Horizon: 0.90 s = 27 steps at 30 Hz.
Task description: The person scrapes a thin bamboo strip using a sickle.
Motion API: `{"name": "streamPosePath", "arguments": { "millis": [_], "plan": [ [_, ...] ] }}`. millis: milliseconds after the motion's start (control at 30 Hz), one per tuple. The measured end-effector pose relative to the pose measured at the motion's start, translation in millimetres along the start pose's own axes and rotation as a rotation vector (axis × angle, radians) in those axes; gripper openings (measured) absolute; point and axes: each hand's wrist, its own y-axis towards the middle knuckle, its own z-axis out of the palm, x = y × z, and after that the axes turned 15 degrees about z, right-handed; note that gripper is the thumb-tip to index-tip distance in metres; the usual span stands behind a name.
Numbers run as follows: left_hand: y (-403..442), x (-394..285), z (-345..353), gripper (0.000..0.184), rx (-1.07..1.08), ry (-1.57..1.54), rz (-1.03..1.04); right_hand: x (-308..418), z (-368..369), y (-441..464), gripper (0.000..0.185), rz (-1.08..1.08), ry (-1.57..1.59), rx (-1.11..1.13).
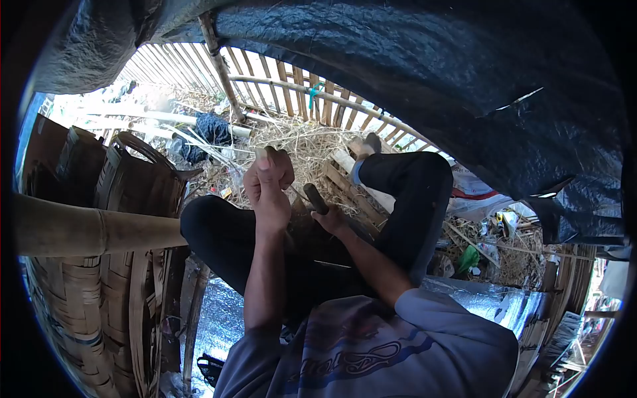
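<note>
My left hand is raised between my knees, its fingers closed round a pale thin strip whose end shows by the thumb. Lower and to the right, my right hand grips a dark, rounded handle. A thin strip runs between the two hands, and its exact ends are hard to make out. The far end of the tool is not clear against the dark trousers.
A thick bamboo pole reaches my left knee. Woven baskets stand at the left. Shavings litter the ground before a slatted bamboo fence. A dark tarp hangs overhead.
</note>
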Motion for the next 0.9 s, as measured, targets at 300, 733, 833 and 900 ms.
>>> {"name": "streamPosePath", "arguments": {
  "millis": [300,733,833,900],
  "plan": [
    [-20.5,-9.6,3.1,0.054,0.012,0.055,0.003,-29.8,20.3,22.4,0.037,-0.084,0.193,0.019],
    [0.3,-10.6,1.7,0.066,-0.397,0.021,0.075,-14.9,-26.7,58.2,0.013,0.022,1.159,-0.020],
    [-0.8,-10.3,-5.2,0.067,-0.460,0.058,0.047,5.4,-43.5,59.0,0.008,-0.117,1.354,0.077],
    [-0.9,-10.8,-2.5,0.066,-0.490,0.114,0.042,13.4,-46.2,57.6,0.010,-0.143,1.357,0.078]
  ]
}}
